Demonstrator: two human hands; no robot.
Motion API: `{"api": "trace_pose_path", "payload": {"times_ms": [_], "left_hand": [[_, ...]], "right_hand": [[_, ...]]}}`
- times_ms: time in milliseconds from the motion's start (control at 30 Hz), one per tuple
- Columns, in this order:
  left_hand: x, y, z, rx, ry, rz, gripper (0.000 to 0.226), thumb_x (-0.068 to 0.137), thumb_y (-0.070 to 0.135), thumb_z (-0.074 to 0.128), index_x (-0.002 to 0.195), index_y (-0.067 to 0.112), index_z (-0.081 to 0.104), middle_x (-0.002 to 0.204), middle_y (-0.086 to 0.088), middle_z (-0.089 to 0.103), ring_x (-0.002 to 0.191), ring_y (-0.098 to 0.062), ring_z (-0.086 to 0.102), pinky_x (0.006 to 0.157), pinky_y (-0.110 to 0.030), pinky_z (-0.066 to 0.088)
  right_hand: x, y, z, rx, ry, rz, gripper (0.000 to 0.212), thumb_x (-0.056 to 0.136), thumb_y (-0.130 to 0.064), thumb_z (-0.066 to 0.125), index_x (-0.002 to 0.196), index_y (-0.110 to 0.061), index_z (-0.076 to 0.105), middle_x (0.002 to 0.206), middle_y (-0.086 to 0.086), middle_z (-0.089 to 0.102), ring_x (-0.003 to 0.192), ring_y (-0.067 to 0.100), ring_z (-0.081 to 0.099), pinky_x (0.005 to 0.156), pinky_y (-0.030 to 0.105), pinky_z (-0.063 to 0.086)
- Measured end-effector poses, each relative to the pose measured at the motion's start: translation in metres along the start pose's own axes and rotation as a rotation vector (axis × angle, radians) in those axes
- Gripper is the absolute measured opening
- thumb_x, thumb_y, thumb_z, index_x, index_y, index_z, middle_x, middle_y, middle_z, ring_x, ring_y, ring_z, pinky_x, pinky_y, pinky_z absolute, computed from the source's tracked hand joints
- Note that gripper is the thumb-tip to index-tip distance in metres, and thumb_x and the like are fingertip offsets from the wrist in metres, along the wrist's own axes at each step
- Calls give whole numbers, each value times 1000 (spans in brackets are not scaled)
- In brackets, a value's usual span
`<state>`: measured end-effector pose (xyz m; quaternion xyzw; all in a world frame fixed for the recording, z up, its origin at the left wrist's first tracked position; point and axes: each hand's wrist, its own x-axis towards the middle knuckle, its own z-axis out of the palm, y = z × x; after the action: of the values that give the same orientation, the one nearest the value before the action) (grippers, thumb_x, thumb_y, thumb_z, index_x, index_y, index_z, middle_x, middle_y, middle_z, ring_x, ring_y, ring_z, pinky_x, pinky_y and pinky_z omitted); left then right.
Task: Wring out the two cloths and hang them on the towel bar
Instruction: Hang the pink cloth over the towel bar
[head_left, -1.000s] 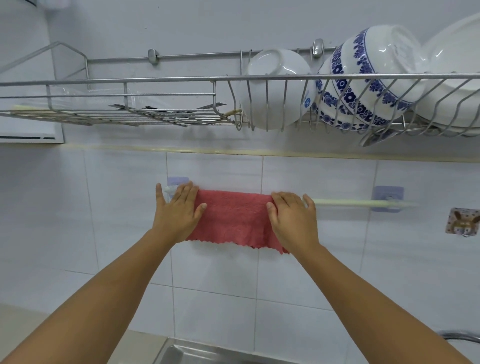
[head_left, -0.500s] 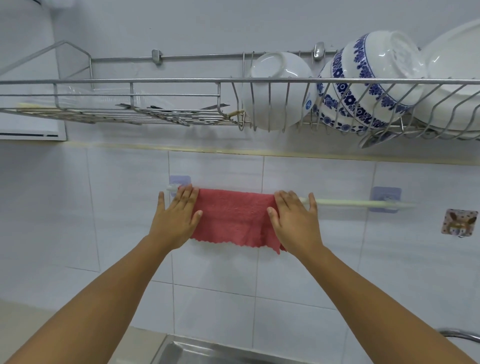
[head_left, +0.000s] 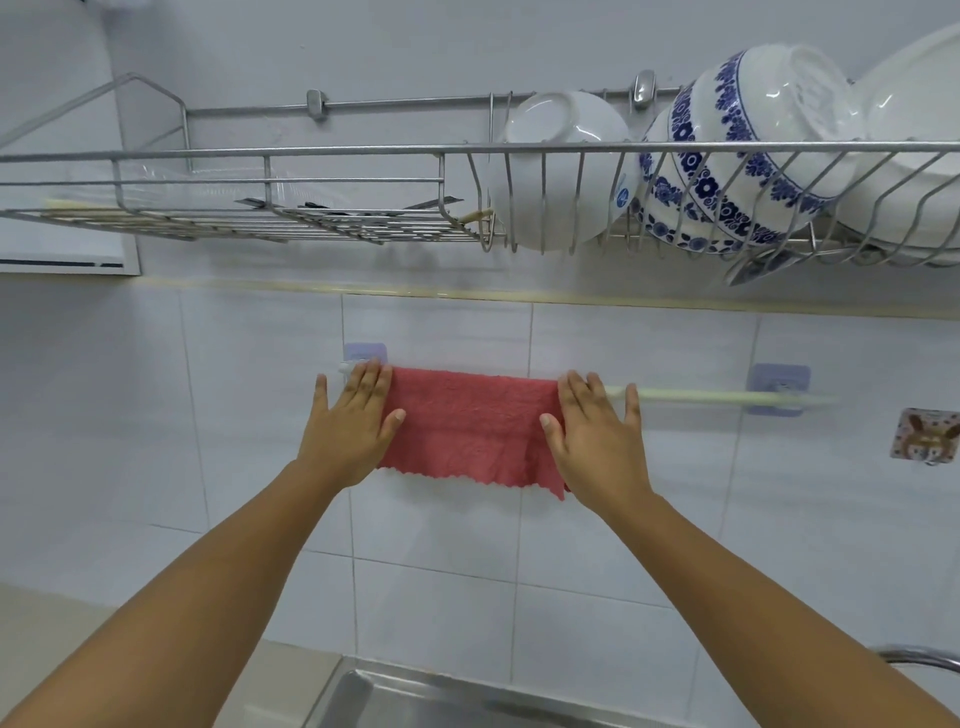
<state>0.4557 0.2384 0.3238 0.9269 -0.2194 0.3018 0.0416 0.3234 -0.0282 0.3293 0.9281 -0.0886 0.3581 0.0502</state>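
Cloth (head_left: 470, 426), red, scalloped lower edge, hangs draped over the towel bar (head_left: 691, 397) on the tiled wall; nearest the camera a steel sink (head_left: 415, 696) rim sits below and a faucet (head_left: 919, 656) curves in at the right edge. Left hand (head_left: 350, 428) lies flat on the cloth's left end and right hand (head_left: 597, 439) flat on its right end, fingers straight and slightly spread, covering both side edges and part of the bar. Beyond: bar's right mount (head_left: 779, 387), a rabbit wall hook (head_left: 924, 435) beside it, and overhead a wire dish rack (head_left: 311, 156) holding a white bowl (head_left: 561, 156), blue-patterned bowls (head_left: 737, 156) and a plate (head_left: 914, 130).
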Motion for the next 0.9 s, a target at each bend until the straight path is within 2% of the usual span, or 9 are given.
{"api": "trace_pose_path", "payload": {"times_ms": [300, 567, 900], "left_hand": [[2, 18, -6, -42, 3, -29, 68, 98, 53, 8, 153, 13, -1, 163, -4, -1, 149, -16, -8, 117, -52, -10], [3, 8, -10, -35, -75, -24, 67, 97, 55, 5, 152, 18, -8, 162, 0, -7, 148, -13, -10, 117, -55, -9], [8, 8, -27, -79, -181, -27, 68, 97, 56, 6, 153, 17, -3, 163, -2, -5, 149, -14, -7, 118, -53, -6]], "right_hand": [[4, 0, -6, -26, -7, 2, 60, 100, -45, 10, 151, -15, 20, 159, -1, 24, 148, 15, 11, 117, 53, -11], [1, -1, -2, -41, -40, -16, 60, 100, -44, 12, 152, -14, 14, 160, 0, 18, 148, 17, 7, 118, 52, -7], [4, 4, -17, -46, -123, -41, 58, 101, -43, 15, 152, -16, 12, 161, -2, 14, 148, 14, 6, 117, 54, -7]]}}
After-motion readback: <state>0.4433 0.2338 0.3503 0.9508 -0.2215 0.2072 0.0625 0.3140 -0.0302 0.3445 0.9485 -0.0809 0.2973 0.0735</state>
